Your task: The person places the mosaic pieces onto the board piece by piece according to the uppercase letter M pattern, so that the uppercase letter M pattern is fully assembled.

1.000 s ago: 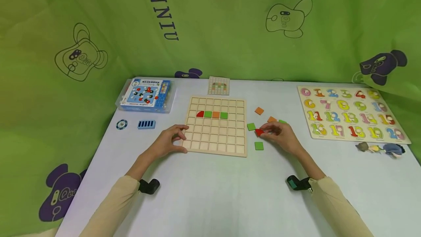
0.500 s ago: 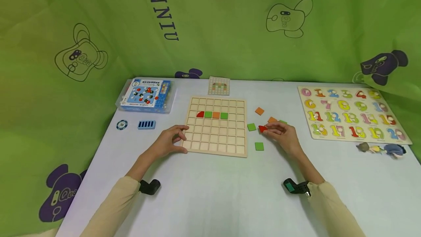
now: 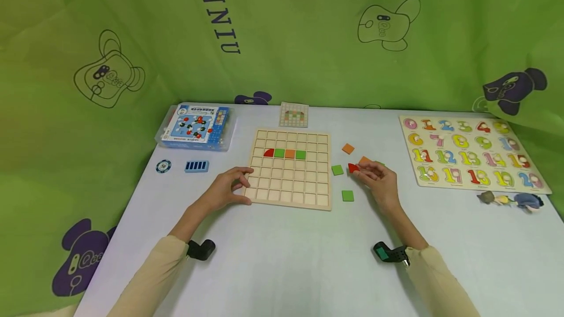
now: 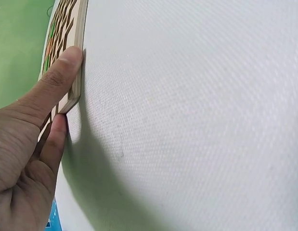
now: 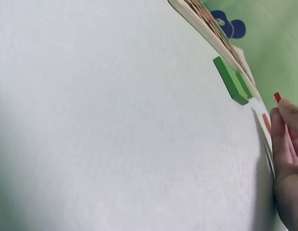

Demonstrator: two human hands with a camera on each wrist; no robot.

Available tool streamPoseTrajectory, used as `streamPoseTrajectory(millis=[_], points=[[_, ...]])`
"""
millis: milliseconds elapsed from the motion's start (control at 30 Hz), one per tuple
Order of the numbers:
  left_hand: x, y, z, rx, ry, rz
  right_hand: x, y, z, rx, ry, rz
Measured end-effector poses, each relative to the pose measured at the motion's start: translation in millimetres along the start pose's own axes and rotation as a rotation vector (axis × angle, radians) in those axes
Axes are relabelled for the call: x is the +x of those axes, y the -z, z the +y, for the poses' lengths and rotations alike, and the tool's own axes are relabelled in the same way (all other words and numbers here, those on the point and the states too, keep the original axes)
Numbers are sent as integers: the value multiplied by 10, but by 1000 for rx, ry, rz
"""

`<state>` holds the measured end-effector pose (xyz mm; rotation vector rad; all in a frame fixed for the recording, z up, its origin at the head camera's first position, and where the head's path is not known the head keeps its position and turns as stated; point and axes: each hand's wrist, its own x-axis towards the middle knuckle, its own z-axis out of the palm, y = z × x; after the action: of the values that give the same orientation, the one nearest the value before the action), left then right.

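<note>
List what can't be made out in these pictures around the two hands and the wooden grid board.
- Red piece: head view, the right hand covers part of it, so its full shape is hidden; right wrist view shows only a tip.
- Board: left wrist view, edge-on and cut off by the frame; cells unreadable.
- Left hand: fingers under or beside the board's corner, grip unclear.
- Pattern card: head view, too small to read.

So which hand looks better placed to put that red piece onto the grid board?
Probably the right hand: it already pinches the red piece beside the board, while the left hand grips the board's near-left corner.
</note>
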<state>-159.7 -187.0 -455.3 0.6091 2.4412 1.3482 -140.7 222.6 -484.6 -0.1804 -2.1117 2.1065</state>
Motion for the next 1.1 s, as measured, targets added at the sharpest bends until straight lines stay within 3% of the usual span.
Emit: streamPoseTrajectory(millis=[467, 800, 1100], points=[[14, 16, 58, 47, -1, -11, 16, -175, -107, 71, 1, 95], [24, 15, 56, 58, -5, -6, 67, -349, -147, 85, 32, 102], [14, 13, 55, 42, -12, -5, 114, -516, -162, 83, 8, 100]])
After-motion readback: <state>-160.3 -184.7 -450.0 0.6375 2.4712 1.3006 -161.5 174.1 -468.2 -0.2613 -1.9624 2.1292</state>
